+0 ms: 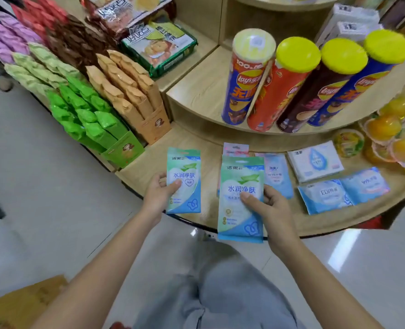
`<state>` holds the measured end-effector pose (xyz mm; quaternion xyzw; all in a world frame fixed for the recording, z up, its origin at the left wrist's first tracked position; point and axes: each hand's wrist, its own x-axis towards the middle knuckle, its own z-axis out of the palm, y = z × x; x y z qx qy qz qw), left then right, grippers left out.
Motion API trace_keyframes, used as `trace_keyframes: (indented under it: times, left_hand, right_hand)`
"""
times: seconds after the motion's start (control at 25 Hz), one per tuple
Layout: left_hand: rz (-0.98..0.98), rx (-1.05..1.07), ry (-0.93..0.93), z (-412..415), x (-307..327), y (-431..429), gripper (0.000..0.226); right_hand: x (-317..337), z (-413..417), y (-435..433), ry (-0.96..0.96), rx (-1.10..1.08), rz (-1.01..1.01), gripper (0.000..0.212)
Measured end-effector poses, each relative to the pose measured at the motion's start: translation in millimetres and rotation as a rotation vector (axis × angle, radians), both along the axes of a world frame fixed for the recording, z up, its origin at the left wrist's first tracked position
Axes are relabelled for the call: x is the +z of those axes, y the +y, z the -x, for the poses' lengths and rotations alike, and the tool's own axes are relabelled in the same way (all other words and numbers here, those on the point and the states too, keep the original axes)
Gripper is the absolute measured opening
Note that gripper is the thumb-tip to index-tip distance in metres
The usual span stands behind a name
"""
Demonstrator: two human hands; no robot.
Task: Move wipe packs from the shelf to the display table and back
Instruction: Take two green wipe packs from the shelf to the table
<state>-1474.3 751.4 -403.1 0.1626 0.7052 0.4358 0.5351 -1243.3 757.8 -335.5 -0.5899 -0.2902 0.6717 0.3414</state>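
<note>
My left hand (160, 194) grips a green-and-blue wipe pack (184, 179) by its left edge, holding it over the front of the round wooden display table (149, 167). A second, identical wipe pack (240, 205) is held by my right hand (270, 210), thumb on its face; its lower end hangs past the table's rim. Behind that pack lie a pink-topped pack (235, 149) and a pale blue pack (278, 176) flat on the table. Further right rest a white pack (315, 162) and two blue packs (325, 195) (365, 185).
Four chip cans (291, 84) stand on the tier above. Green (94, 119) and tan (130, 91) snack boxes stand at the table's left. Jelly cups (391, 136) crowd the right edge. Biscuit packs (158, 48) sit on the back shelf. My grey trousers and the tiled floor are below.
</note>
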Motion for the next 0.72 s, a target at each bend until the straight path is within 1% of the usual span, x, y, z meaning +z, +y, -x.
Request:
trace_keyframes:
  times: [0.12, 0.28, 0.36, 0.44, 0.6, 0.64, 0.72]
  left_hand:
    - [0.082, -0.066, 0.010, 7.7, -29.2, 38.8, 0.028]
    - [0.145, -0.188, 0.034, 13.3, -61.8, 78.4, 0.020]
    - [0.152, -0.251, 0.061, 15.2, -77.0, 94.1, 0.022]
    - [0.157, -0.300, 0.096, 16.0, -89.1, 105.7, 0.028]
    - [0.147, -0.362, 0.071, 17.2, -101.6, 119.3, 0.041]
    - [0.147, -0.384, 0.070, 18.7, -104.1, 120.4, 0.041]
    - [0.163, -0.459, 0.106, 23.0, -108.6, 121.6, 0.031]
  right_hand:
    - [-14.3, 9.5, 28.3, -0.014, -0.036, 0.028, 0.026]
    - [-38.5, 19.9, 40.9, -0.045, -0.096, 0.081, 0.020]
    - [-52.7, 27.2, 44.0, -0.079, -0.121, 0.097, 0.018]
    - [-65.1, 36.8, 46.1, -0.119, -0.152, 0.107, 0.021]
    - [-87.4, 66.0, 58.6, -0.127, -0.179, 0.121, 0.016]
    - [-92.4, 76.1, 63.7, -0.126, -0.171, 0.114, 0.014]
    - [-105.1, 96.4, 76.8, -0.135, -0.151, 0.095, 0.014]
